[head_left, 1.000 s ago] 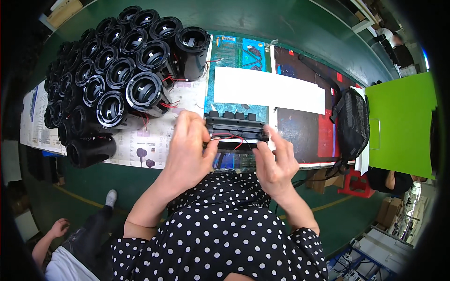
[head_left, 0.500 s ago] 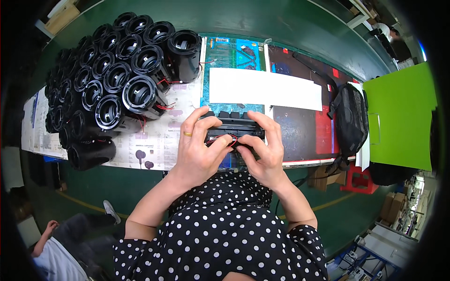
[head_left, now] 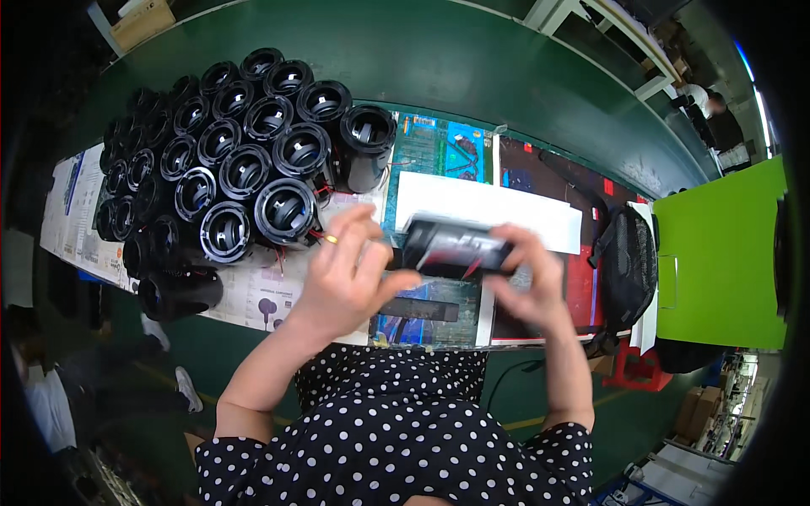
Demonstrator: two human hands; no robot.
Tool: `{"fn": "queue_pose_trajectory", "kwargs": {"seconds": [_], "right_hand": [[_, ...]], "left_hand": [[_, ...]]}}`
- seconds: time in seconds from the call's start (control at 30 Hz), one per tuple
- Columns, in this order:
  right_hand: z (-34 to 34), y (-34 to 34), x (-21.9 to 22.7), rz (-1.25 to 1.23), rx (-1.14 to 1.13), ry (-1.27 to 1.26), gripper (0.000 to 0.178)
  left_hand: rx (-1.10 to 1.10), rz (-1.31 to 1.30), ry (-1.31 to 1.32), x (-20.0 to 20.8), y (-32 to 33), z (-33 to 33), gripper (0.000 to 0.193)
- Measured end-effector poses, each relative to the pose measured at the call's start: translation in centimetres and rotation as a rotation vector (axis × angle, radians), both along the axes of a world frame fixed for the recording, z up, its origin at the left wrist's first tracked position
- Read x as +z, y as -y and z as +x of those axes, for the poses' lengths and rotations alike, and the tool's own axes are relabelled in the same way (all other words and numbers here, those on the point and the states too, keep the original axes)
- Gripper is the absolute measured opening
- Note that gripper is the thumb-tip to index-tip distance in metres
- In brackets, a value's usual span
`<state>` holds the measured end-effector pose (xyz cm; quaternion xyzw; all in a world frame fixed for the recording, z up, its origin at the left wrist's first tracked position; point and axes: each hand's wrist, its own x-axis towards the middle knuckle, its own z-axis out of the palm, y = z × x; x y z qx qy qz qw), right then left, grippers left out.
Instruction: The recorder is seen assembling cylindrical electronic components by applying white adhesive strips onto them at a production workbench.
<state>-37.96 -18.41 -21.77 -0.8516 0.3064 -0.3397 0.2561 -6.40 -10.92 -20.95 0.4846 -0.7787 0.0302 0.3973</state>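
Note:
A black cylindrical housing, glossy and blurred by motion, is held sideways above the table, with a smear of red wire on its near side. My right hand grips its right end, fingers over the top and thumb below. At the left end is my left hand, a ring on one finger. Its thumb reaches to the housing's lower left corner, but smearing hides whether the fingers hold it. Below the housing, a flat black strip lies on the table.
Many similar black housings with red wires stand packed on the left; one lies on its side at the near edge. White paper lies behind my hands. A black mesh bag and a green panel are at the right.
The housing has been turned over and lifted away from me, off the near edge. My hands have moved farther apart, and the black strip on the table has come into view.

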Motion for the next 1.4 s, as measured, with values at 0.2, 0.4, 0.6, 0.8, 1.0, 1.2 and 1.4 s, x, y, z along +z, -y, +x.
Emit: {"fn": "queue_pose_trajectory", "kwargs": {"seconds": [0.2, 0.4, 0.6, 0.8, 1.0, 1.2, 1.4], "right_hand": [[-5.0, 21.8, -2.3, -0.211, -0.699, 0.004, 0.042], [-4.0, 28.0, -4.0, -0.356, -0.943, -0.522, 0.06], [4.4, 12.5, 0.6, 0.062, 0.124, 0.012, 0.096], [3.1, -0.7, 1.7, 0.099, 0.126, -0.137, 0.084], [2.3, -3.4, -0.6, 0.128, 0.044, -0.213, 0.077], [1.9, -2.5, 0.1, 0.103, 0.083, -0.287, 0.074], [0.7, -1.8, -0.1, 0.165, 0.135, -0.279, 0.071]], "left_hand": [[0.261, -0.139, 0.214, 4.2, 7.0, -2.1, 0.049], [0.371, -0.085, 0.487, 4.5, 9.8, -1.8, 0.036], [0.206, -0.135, 0.199, 6.3, 4.6, -2.0, 0.044], [-0.022, 0.271, -0.452, 2.1, -2.8, -1.8, 0.049], [-0.042, 0.403, -0.4, -4.1, -5.0, -1.4, 0.061], [-0.02, 0.514, -0.446, -3.7, -4.8, -1.5, 0.062], [0.024, 0.622, -0.351, -1.9, -4.6, -0.9, 0.057]]}}
